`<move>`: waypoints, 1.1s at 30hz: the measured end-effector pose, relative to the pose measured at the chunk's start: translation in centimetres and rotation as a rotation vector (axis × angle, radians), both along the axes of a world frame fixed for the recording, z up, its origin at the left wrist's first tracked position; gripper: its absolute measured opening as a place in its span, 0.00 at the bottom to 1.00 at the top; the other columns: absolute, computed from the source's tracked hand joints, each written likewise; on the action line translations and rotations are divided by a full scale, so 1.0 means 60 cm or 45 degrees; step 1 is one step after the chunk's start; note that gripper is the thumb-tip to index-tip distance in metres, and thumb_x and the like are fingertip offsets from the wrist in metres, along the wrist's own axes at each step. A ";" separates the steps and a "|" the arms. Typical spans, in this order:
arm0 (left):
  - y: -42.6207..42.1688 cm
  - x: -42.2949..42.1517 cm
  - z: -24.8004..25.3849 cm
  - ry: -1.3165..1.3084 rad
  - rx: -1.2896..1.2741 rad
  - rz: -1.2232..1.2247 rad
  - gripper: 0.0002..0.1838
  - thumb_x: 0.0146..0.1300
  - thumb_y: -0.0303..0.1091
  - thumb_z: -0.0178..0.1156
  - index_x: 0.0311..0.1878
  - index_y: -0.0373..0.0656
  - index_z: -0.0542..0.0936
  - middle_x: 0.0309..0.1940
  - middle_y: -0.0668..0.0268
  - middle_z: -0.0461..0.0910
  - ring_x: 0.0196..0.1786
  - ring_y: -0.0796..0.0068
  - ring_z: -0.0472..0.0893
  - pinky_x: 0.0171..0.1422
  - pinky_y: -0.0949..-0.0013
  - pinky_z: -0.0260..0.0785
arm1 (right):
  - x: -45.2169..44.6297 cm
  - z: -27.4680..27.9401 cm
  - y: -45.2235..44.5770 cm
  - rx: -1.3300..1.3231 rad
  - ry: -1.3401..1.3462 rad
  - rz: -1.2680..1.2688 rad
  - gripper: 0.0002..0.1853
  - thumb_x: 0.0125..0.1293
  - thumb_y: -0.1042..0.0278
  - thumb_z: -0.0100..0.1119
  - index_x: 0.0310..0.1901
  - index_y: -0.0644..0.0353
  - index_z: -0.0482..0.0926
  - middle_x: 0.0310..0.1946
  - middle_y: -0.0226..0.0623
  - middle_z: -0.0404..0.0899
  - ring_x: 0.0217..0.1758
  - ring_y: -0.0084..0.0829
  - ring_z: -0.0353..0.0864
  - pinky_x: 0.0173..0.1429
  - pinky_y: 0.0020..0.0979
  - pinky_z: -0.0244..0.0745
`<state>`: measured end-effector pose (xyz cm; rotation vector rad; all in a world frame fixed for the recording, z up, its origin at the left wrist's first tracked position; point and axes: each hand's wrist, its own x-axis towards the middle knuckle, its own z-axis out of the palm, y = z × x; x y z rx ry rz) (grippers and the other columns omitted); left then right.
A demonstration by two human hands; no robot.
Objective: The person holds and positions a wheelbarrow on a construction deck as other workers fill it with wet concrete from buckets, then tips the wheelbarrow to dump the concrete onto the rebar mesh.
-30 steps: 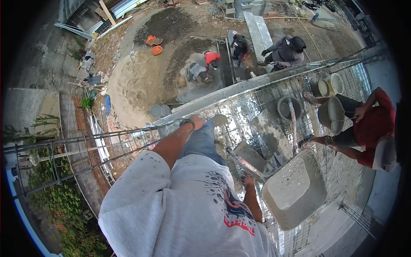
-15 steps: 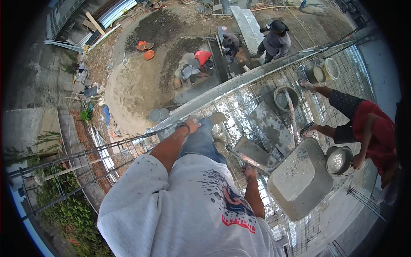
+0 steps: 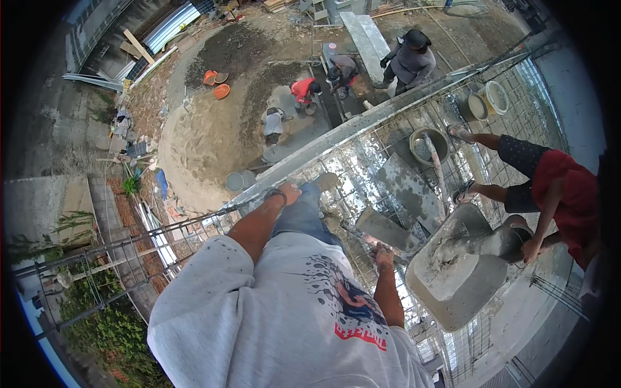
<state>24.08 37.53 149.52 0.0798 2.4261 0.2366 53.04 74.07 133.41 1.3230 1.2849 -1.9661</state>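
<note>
My right hand is wrapped round a worn, mortar-smeared wheelbarrow handle. The wheelbarrow tray lies to its right, with wet grey mix in it. A co-worker in a red shirt tips a bucket over the tray's edge, and grey mix pours in. My left hand rests on my jeans at the knee, holding nothing, its fingers laid over the cloth. The second handle reaches up past a round bucket.
Steel mesh covers the deck underfoot, with a mortar-stained board on it. Two buckets, one white, stand at the upper right. Rebar runs along the left edge above a drop. Several people work on the ground below.
The co-worker has lifted the filled bucket and tilted it, so mix flows into the wheelbarrow. People below have shifted. My hands stay in nearly the same places.
</note>
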 end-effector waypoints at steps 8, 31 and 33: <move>-0.037 -0.037 -0.094 0.075 -0.091 -0.339 0.27 0.66 0.52 0.54 0.59 0.41 0.81 0.60 0.48 0.78 0.64 0.45 0.76 0.70 0.54 0.67 | 0.044 -0.021 -0.050 0.020 -0.071 -0.114 0.16 0.75 0.56 0.56 0.55 0.58 0.74 0.35 0.38 0.85 0.30 0.30 0.83 0.33 0.32 0.78; -0.020 -0.099 -0.043 0.080 0.197 -0.116 0.22 0.61 0.40 0.57 0.56 0.40 0.81 0.47 0.46 0.84 0.54 0.47 0.82 0.58 0.54 0.75 | 0.060 -0.181 -0.138 0.423 -0.130 -0.013 0.22 0.63 0.51 0.59 0.50 0.59 0.85 0.46 0.57 0.84 0.53 0.51 0.85 0.56 0.45 0.80; -0.012 -0.095 -0.030 0.046 0.219 -0.061 0.22 0.62 0.39 0.57 0.57 0.39 0.80 0.45 0.47 0.84 0.53 0.48 0.83 0.57 0.55 0.75 | 0.043 -0.130 -0.129 0.472 -0.058 0.045 0.23 0.63 0.49 0.58 0.51 0.57 0.85 0.48 0.56 0.84 0.56 0.51 0.83 0.59 0.46 0.78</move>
